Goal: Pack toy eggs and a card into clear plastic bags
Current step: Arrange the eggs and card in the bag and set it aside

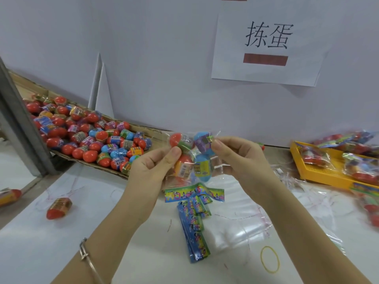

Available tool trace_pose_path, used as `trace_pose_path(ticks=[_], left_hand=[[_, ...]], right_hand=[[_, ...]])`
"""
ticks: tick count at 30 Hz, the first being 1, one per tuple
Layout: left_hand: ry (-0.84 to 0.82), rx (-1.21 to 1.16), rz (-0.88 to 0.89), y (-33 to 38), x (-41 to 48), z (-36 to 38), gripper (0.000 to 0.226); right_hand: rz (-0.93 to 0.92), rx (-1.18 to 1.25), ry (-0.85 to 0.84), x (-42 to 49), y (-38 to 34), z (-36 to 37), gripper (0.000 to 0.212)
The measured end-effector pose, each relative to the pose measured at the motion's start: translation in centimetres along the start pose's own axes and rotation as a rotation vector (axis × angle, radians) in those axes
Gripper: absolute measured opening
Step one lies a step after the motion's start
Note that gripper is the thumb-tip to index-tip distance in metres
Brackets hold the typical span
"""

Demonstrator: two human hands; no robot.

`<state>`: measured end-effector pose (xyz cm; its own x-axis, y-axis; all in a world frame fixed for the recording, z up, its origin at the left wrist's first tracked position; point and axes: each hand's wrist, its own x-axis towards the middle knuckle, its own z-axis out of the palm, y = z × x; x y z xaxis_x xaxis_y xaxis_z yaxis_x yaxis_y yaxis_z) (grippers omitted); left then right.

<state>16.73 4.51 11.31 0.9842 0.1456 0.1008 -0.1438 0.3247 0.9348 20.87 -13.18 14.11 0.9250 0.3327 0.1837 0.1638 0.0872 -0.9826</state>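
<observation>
Two bare hands hold a clear plastic bag [191, 160] up above a white bench [30, 253], near the middle of the view. The left hand [155, 169] pinches the bag's left side between thumb and curled fingers. The right hand [240, 158] pinches its upper right corner the same way. Four toy eggs [185, 168] sit inside the bag, two with red caps on the left and two with blue caps on the right. Just below the hands, a loose stack of colourful printed cards [194, 220] lies on the bench. Beside the cards, to the right, lies a pile of empty clear bags [244, 226], with a yellow rubber band [270, 259] near it. A cardboard tray [152, 133] heaped with more wrapped eggs [88, 132] runs along the wall at left. One loose egg [59, 208] lies on the bench in front of it. At right, a yellow tray [324, 177] holds filled bags [315, 156]. A paper sign [266, 48] with printed characters hangs on the wall.
</observation>
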Motion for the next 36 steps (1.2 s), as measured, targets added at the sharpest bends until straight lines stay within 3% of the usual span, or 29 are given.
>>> trace_pose_path(ticks=[10, 15, 20, 25, 28, 33, 36], left_hand=[[-0.026, 0.160, 0.111, -0.2, -0.2, 0.3, 0.023], [-0.044, 0.071, 0.046, -0.3, -0.1, 0.2, 0.022], [0.077, 0.057, -0.075, -0.9, 0.3, 0.1, 0.025], [-0.005, 0.143, -0.027, -0.1, 0.2, -0.1, 0.025], [-0.009, 0.206, -0.068, -0.4, 0.4, -0.3, 0.007], [0.059, 0.168, -0.085, -0.4, 0.5, -0.2, 0.019], [0.157, 0.089, -0.065, -0.4, 0.6, -0.3, 0.021]], right_hand=[[-0.024, 0.032, 0.004, -0.1, 0.1, 0.0, 0.024], [-0.044, 0.074, 0.066, -0.3, 0.8, 0.9, 0.022], [-0.030, 0.070, 0.057, -0.4, 1.1, 1.4, 0.008], [-0.018, 0.055, 0.051, -0.4, 1.1, 1.4, 0.020], [-0.031, 0.040, 0.033, -0.4, 1.0, 1.4, 0.020], [-0.071, 0.019, 0.017, -0.5, 1.0, 1.7, 0.021], [-0.016, -0.040, -0.028, -0.5, 1.1, 1.7, 0.040]])
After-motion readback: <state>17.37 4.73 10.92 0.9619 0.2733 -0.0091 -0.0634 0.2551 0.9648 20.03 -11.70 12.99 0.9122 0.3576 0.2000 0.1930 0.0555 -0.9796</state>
